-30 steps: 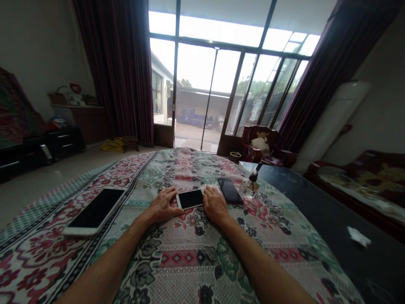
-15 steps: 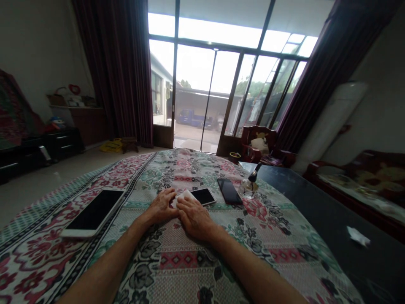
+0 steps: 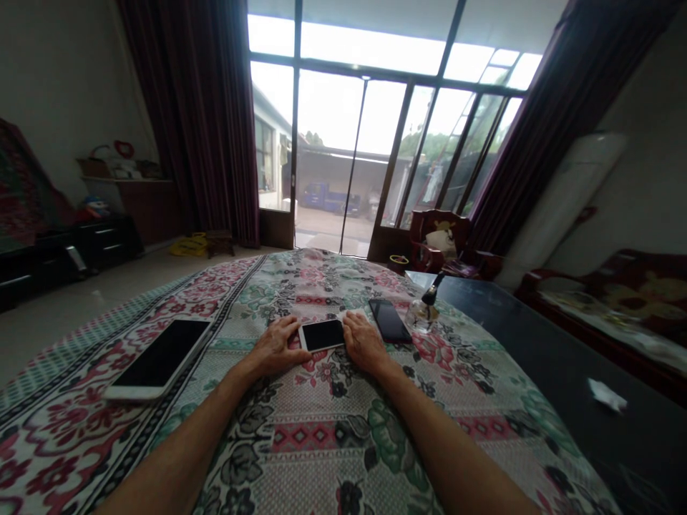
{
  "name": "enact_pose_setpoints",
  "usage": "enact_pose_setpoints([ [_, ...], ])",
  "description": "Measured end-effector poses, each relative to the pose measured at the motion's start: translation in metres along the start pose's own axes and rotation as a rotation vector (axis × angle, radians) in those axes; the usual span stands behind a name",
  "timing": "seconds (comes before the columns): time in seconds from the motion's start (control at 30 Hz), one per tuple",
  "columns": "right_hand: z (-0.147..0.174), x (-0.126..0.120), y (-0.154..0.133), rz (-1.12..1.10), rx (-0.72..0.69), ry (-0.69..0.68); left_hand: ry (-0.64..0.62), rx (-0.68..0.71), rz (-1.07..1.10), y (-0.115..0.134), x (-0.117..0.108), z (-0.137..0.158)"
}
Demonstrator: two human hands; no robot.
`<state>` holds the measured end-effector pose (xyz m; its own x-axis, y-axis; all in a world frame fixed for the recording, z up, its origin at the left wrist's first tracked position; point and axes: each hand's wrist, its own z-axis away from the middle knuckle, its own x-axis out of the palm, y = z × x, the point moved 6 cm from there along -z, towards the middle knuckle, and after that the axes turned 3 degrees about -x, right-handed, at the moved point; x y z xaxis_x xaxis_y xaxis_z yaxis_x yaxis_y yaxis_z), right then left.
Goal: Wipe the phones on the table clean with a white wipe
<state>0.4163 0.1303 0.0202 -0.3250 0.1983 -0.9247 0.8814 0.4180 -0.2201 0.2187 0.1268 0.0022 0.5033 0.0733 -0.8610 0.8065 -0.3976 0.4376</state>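
Observation:
A small white-framed smartphone [image 3: 323,335] lies face up on the flowered tablecloth, its dark screen between my two hands. My left hand [image 3: 276,346] grips its left end, fingers at the upper corner and thumb at the lower one. At the other end, my right hand [image 3: 366,342] presses a white wipe, perhaps tissue or cloth [image 3: 351,313], mostly hidden beneath the fingers. Just right of that hand lies a dark smartphone [image 3: 389,320]. Farther left rests a large white tablet [image 3: 159,359], screen up.
A clear glass jar [image 3: 422,316] with a black-handled brush stands behind the dark phone. The tablecloth [image 3: 311,436] covers a rounded table. To the right, a dark tabletop [image 3: 542,357] carries a crumpled white paper [image 3: 607,395]. Wooden seats stand beyond.
My right hand has slid rightward with the white wipe, from the phone's left part to its right end, uncovering the screen. My left hand stays at the left end.

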Motion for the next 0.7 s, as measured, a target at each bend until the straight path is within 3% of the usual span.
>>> enact_pose_setpoints([
  [0.13, 0.009, 0.001, -0.016, 0.011, 0.0, -0.011, 0.006, 0.0, 0.008, -0.002, 0.001, -0.001],
  [0.33, 0.024, 0.006, -0.068, -0.042, -0.278, -0.008, 0.035, 0.006, -0.013, -0.006, 0.004, -0.002],
  [0.43, 0.026, 0.006, -0.082, -0.072, -0.363, -0.019, 0.039, -0.009, -0.023, -0.008, 0.006, -0.003],
  [0.57, 0.018, 0.002, -0.07, -0.078, -0.349, -0.03, 0.02, -0.03, -0.025, -0.009, 0.007, -0.003],
  [0.7, 0.006, -0.003, -0.035, -0.05, -0.22, -0.008, 0.001, -0.015, -0.009, -0.005, 0.003, -0.003],
])
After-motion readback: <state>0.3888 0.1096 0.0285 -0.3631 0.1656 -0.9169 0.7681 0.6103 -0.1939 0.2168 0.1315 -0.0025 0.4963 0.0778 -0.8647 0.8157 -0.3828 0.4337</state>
